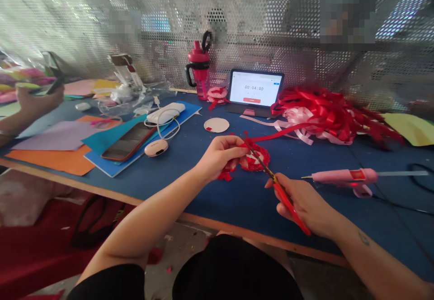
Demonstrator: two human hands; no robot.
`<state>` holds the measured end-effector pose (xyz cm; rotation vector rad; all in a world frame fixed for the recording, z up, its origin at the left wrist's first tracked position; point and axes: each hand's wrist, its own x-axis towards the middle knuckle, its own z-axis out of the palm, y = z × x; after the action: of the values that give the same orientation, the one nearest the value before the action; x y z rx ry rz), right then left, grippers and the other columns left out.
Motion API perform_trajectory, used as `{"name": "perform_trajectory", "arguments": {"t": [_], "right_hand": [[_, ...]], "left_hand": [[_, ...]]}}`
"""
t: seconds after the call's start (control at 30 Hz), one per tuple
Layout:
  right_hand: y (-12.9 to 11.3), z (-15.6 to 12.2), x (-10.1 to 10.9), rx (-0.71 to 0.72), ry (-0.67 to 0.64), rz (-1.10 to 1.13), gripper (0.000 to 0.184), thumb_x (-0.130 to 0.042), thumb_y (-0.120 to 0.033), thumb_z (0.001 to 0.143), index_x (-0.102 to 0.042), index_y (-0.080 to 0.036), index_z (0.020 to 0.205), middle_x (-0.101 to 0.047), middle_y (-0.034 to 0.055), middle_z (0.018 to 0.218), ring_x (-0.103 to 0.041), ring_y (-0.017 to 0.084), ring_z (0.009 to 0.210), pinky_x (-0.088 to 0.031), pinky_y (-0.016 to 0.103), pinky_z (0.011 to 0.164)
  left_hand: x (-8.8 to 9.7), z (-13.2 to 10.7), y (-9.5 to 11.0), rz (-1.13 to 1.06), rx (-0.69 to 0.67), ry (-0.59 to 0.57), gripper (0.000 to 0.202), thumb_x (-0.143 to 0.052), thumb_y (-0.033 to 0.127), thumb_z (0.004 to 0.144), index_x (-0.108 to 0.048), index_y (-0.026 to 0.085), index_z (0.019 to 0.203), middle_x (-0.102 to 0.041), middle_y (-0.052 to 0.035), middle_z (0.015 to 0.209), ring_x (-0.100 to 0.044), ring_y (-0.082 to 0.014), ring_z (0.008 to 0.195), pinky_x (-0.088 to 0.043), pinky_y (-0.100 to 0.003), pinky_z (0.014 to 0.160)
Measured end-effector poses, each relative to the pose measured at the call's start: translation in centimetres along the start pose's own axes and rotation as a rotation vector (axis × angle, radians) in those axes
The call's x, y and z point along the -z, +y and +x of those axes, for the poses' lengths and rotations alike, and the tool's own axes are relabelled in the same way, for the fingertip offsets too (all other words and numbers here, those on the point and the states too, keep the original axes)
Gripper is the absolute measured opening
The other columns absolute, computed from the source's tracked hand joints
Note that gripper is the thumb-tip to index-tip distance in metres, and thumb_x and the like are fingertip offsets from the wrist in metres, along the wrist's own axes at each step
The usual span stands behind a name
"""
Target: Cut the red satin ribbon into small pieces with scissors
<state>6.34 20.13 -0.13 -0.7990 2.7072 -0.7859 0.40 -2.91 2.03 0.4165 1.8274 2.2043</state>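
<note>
My left hand (226, 155) is closed in a pinch on the near end of a red ribbon (281, 132), which runs back to a heap on the right. In my right hand (301, 200) is a pair of scissors (288, 205) with red handles, its blades reaching up to the ribbon beside my left fingertips. Under the blades lies a round red ribbon piece (261, 157) with a pale centre. Small cut red ribbon pieces (225, 174) lie below my left hand, partly hidden by it. Behind it rests a white disc (216, 125) with a red scrap on it.
A pink glue gun (346, 176) with a cord lies right. Behind are a ribbon heap (315, 110), a tablet (255, 87) showing a timer and a red bottle (199, 69). A phone (130, 141), a power bank (166, 112) and coloured sheets (54, 135) lie left, near another person's hand (37, 103).
</note>
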Motion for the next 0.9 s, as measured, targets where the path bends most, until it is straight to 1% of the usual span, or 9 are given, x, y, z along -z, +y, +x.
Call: {"name": "perform_trajectory", "arguments": {"t": [0.07, 0.17, 0.33, 0.47, 0.53, 0.7, 0.8, 0.9], "right_hand": [[0.0, -0.1, 0.0, -0.004, -0.003, 0.01, 0.023, -0.051, -0.039, 0.084, -0.036, -0.022, 0.084, -0.051, -0.0031, 0.068, -0.045, 0.014, 0.055, -0.03, 0.024, 0.052], [-0.2, 0.0, 0.1, -0.059, -0.025, 0.005, 0.029, -0.055, -0.044, 0.082, -0.035, -0.023, 0.082, -0.052, -0.0026, 0.068, -0.046, 0.014, 0.054, -0.03, 0.025, 0.052], [-0.6, 0.1, 0.4, -0.129, -0.052, -0.011, 0.027, -0.056, -0.041, 0.08, -0.036, -0.022, 0.082, -0.055, -0.0008, 0.072, -0.05, 0.015, 0.057, -0.033, 0.025, 0.053], [-0.7, -0.1, 0.6, -0.071, -0.041, -0.006, 0.026, -0.057, -0.038, 0.077, -0.04, -0.021, 0.087, -0.056, 0.001, 0.075, -0.051, 0.017, 0.061, -0.036, 0.027, 0.057], [-0.6, -0.1, 0.6, -0.041, -0.025, 0.008, 0.027, -0.057, -0.038, 0.076, -0.041, -0.021, 0.089, -0.055, 0.0005, 0.074, -0.049, 0.016, 0.059, -0.036, 0.027, 0.057], [-0.7, 0.1, 0.5, -0.053, -0.013, 0.006, 0.029, -0.056, -0.043, 0.077, -0.038, -0.022, 0.082, -0.05, -0.0018, 0.066, -0.04, 0.013, 0.051, -0.029, 0.025, 0.05], [-0.9, 0.2, 0.5, -0.069, -0.005, 0.018, 0.031, -0.055, -0.046, 0.077, -0.037, -0.022, 0.08, -0.049, -0.0018, 0.065, -0.039, 0.013, 0.051, -0.027, 0.024, 0.049], [-1.0, 0.1, 0.6, -0.076, -0.014, 0.021, 0.03, -0.055, -0.045, 0.077, -0.035, -0.022, 0.08, -0.049, -0.0019, 0.065, -0.039, 0.013, 0.051, -0.027, 0.024, 0.049]], "left_hand": [[0.0, 0.0, 0.0, 0.0, -0.012, 0.008, 0.017, -0.066, 0.026, 0.072, -0.056, 0.013, 0.068, -0.062, -0.0011, 0.05, -0.038, -0.0021, 0.032, -0.021, -0.015, 0.033], [0.0, 0.0, 0.0, 0.006, -0.017, 0.015, 0.017, -0.066, 0.026, 0.071, -0.057, 0.013, 0.069, -0.063, -0.0008, 0.051, -0.038, -0.0017, 0.032, -0.022, -0.015, 0.033], [-0.1, -0.1, 0.1, 0.013, -0.007, 0.017, 0.016, -0.067, 0.025, 0.07, -0.058, 0.012, 0.068, -0.062, -0.0007, 0.05, -0.038, -0.0011, 0.031, -0.022, -0.014, 0.033], [-0.1, 0.0, 0.1, 0.018, -0.005, 0.016, 0.015, -0.067, 0.023, 0.07, -0.057, 0.012, 0.068, -0.062, -0.001, 0.05, -0.038, -0.0013, 0.031, -0.022, -0.014, 0.032], [-0.1, 0.0, 0.0, 0.024, -0.005, 0.005, 0.014, -0.066, 0.022, 0.07, -0.057, 0.012, 0.068, -0.062, -0.0012, 0.05, -0.038, -0.0015, 0.031, -0.022, -0.014, 0.032], [-0.2, 0.0, -0.2, 0.025, 0.0, -0.012, 0.014, -0.065, 0.024, 0.071, -0.056, 0.014, 0.069, -0.062, -0.0013, 0.05, -0.039, -0.0025, 0.031, -0.023, -0.015, 0.032], [-0.3, -0.1, -0.1, 0.031, -0.005, -0.008, 0.015, -0.066, 0.025, 0.071, -0.056, 0.013, 0.068, -0.062, -0.0016, 0.05, -0.038, -0.0021, 0.031, -0.022, -0.015, 0.032], [-0.3, -0.2, 0.0, 0.034, -0.012, -0.002, 0.015, -0.066, 0.025, 0.07, -0.056, 0.013, 0.067, -0.062, -0.0014, 0.05, -0.037, -0.0017, 0.031, -0.022, -0.015, 0.033]]}}
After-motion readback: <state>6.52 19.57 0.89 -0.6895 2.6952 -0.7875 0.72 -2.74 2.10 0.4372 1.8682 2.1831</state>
